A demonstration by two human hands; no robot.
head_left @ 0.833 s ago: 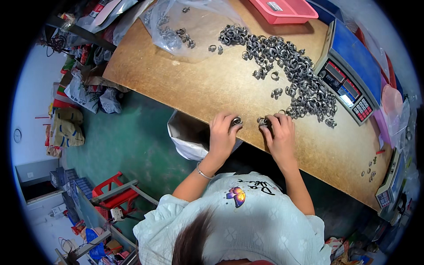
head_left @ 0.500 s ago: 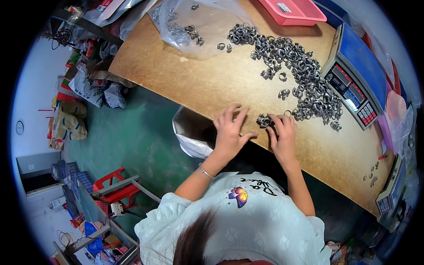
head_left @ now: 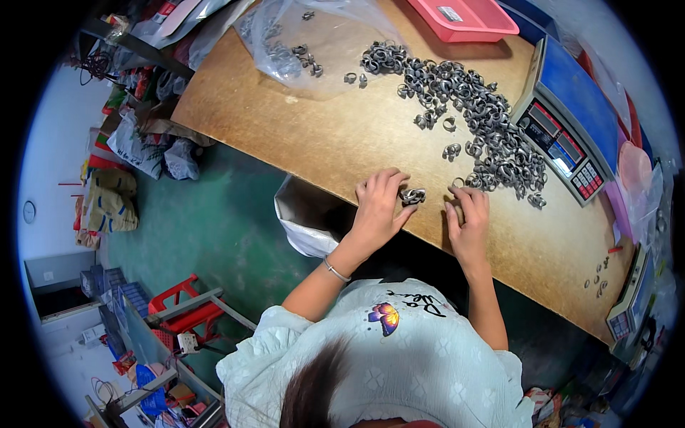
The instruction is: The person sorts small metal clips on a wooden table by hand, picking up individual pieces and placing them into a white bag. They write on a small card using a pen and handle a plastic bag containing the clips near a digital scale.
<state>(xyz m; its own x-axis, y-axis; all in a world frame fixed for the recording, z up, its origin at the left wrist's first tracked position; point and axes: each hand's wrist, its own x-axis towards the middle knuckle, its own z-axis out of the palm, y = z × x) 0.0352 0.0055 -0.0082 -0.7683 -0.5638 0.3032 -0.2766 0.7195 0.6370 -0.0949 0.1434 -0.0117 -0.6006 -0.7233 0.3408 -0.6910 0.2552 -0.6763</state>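
Note:
My left hand (head_left: 378, 210) is at the table's near edge, its thumb and fingers closed around a small cluster of dark metal rings (head_left: 412, 195). To its right, my right hand (head_left: 468, 227) has thumb and forefinger apart, with nothing visible between them. Its fingertips are beside a single ring (head_left: 457, 182) lying at the near side of the pile; whether they touch it I cannot tell. The big pile of grey metal rings (head_left: 492, 128) spreads beyond my hands, with a few loose ones nearby, such as a ring (head_left: 449, 124).
Along the wooden table (head_left: 285, 135) are a clear plastic bag (head_left: 314, 43) with more rings, a pink tray (head_left: 464, 21) and a blue-topped scale (head_left: 571, 121). A second scale (head_left: 631, 299) sits at the right end. A white sack (head_left: 303, 217) hangs open below the near edge.
My right hand has left the ring cluster and moved right, to the loose ring. My left hand has come right and closed on the cluster. The whole view has shifted slightly.

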